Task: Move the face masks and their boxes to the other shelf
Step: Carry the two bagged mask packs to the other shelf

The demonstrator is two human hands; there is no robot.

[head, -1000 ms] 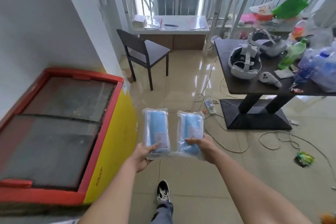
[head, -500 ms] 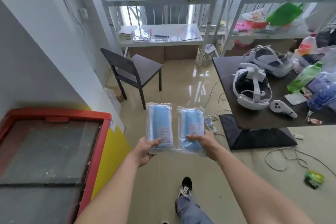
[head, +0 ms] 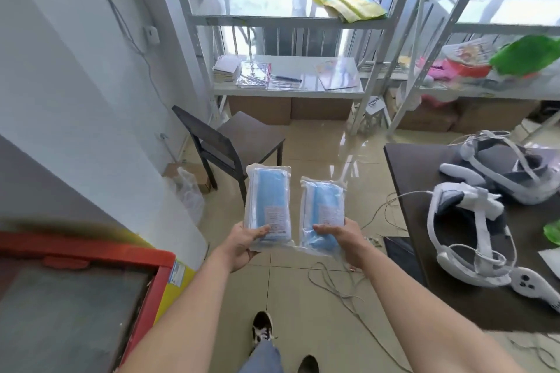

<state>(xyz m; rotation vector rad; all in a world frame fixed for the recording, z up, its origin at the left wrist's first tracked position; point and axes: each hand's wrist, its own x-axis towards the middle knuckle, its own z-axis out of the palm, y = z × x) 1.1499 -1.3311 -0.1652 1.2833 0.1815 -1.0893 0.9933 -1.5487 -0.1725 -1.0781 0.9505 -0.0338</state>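
I hold two clear plastic packs of blue face masks side by side in front of me, above the tiled floor. My left hand [head: 242, 241] grips the bottom of the left mask pack [head: 268, 197]. My right hand [head: 344, 238] grips the bottom of the right mask pack [head: 322, 206]. Both packs stand upright with a small white label near the lower end. A white metal shelf unit [head: 285, 20] stands ahead by the window, with a second shelf unit [head: 485, 29] to its right. No mask boxes are in view.
A dark chair [head: 239, 142] stands between me and the left shelf. A red-and-yellow chest freezer [head: 91, 288] is at my lower left. A dark table [head: 424, 215] with white headsets [head: 466, 230] is on my right. Cables [head: 339, 285] trail over the floor.
I have walked forward: the shelves and chair are closer and larger, and the freezer has slid down to the lower left. Both hands keep the packs in the same grip.
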